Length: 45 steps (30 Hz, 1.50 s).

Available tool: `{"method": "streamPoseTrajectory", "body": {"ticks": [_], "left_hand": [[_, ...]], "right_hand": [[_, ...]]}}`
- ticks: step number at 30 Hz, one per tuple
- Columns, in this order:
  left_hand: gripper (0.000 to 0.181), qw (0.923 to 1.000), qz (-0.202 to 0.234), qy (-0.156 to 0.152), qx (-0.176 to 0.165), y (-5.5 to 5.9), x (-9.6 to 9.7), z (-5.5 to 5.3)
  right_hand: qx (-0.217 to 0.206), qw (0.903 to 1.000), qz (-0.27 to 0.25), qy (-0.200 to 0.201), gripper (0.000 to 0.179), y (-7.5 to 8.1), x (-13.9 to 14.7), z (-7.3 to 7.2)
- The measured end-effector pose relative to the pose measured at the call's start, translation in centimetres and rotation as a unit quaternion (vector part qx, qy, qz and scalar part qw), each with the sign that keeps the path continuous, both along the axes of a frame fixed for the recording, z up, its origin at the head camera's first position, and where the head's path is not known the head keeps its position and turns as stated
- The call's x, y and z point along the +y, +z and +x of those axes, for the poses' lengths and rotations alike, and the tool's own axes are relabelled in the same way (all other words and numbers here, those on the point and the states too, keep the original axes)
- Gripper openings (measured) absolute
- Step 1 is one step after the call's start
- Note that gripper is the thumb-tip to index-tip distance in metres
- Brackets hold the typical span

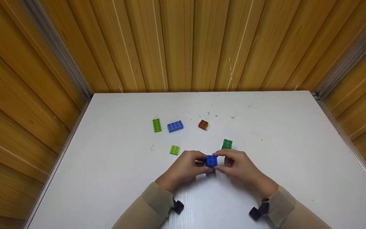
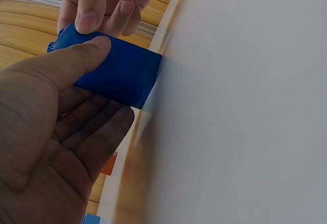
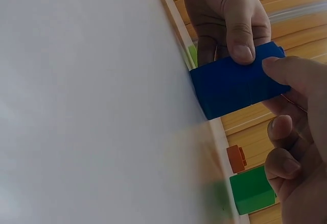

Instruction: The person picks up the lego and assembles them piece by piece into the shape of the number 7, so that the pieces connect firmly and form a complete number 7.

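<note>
Blue block (image 1: 211, 160): upright in the lower centre of the head frame, studs up, held between left hand (image 1: 186, 167) and right hand (image 1: 241, 167); base close to the white table (image 1: 113, 178), touching or just off it, cannot tell.
Left grip: narrow, pinching low, thumb on the near face, fingers behind; probably low to steady the bottom.
Right grip: equally narrow, pinching nearer the studs; probably high to leave the left thumb room and control the top.
Faint line (image 3: 251, 100): across the block's side in the right wrist view, perhaps a seam between stacked bricks; would explain the high-and-low hold.
Dark green block (image 1: 227, 143): just past the right fingers, right of centre, partly hidden by them; nearest obstacle to any forward push.
Small lime block (image 1: 174, 150): near the left knuckles, left of centre, beside the hold rather than in its way.
Long lime block (image 1: 157, 125), pale blue block (image 1: 175, 126), brown block (image 1: 203, 124): loosely in a row, upper middle of the tabletop, well apart from both hands; seemingly set back to avoid interfering.
Panel walls (image 1: 183, 44): along the top and both sides, beyond the work.
</note>
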<state>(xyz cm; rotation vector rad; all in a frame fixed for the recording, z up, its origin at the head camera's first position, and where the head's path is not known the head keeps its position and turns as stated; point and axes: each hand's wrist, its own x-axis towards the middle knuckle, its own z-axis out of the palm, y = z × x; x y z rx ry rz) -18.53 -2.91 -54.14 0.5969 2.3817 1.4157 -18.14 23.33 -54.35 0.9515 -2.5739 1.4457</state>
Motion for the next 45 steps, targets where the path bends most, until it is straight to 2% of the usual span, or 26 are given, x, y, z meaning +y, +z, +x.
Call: {"method": "streamPoseTrajectory", "body": {"ticks": [7,10,14,18,21,23,30,36,40,45], "left_hand": [[0.028,0.9997,-0.011,-0.005,0.023,0.3,-0.3,0.0],[0.028,0.9996,-0.014,-0.007,0.023,0.4,-0.4,0.0],[0.03,0.9998,-0.015,-0.003,0.013,0.4,-0.4,-0.1],[0.03,0.9999,-0.012,0.005,-0.004,0.6,-0.3,-0.3],[0.032,0.9997,-0.015,0.01,-0.016,0.7,-0.2,-0.4],[0.033,0.9996,-0.017,0.01,-0.02,0.7,-0.1,-0.4],[0.034,0.9993,-0.019,0.013,-0.029,0.6,0.0,-0.3],[0.035,0.9989,-0.021,0.011,-0.04,0.6,0.0,-0.2],[0.034,0.999,-0.021,0.009,-0.039,0.5,0.0,-0.1],[0.034,0.9991,-0.015,0.006,-0.04,0.4,0.0,0.0]], "right_hand": [[-0.001,0.9999,-0.005,0.014,0.04,0.2,0.1,-0.6],[-0.001,0.9999,-0.012,0.003,0.038,0.6,0.4,-0.7],[-0.024,0.9963,-0.047,-0.067,0.034,1.5,0.8,-1.0],[-0.054,0.9837,-0.081,-0.151,0.034,2.3,1.7,-1.8],[-0.07,0.9762,-0.076,-0.191,0.039,2.7,2.6,-2.7],[-0.081,0.9743,-0.058,-0.202,0.042,2.8,3.2,-3.3],[-0.136,0.9728,0.038,-0.183,0.06,2.6,4.7,-5.2],[-0.184,0.9638,0.129,-0.143,0.068,2.1,4.8,-6.1],[-0.191,0.9594,0.155,-0.138,0.065,1.8,4.5,-6.3],[-0.199,0.9572,0.156,-0.141,0.058,1.8,4.5,-6.2]]}}
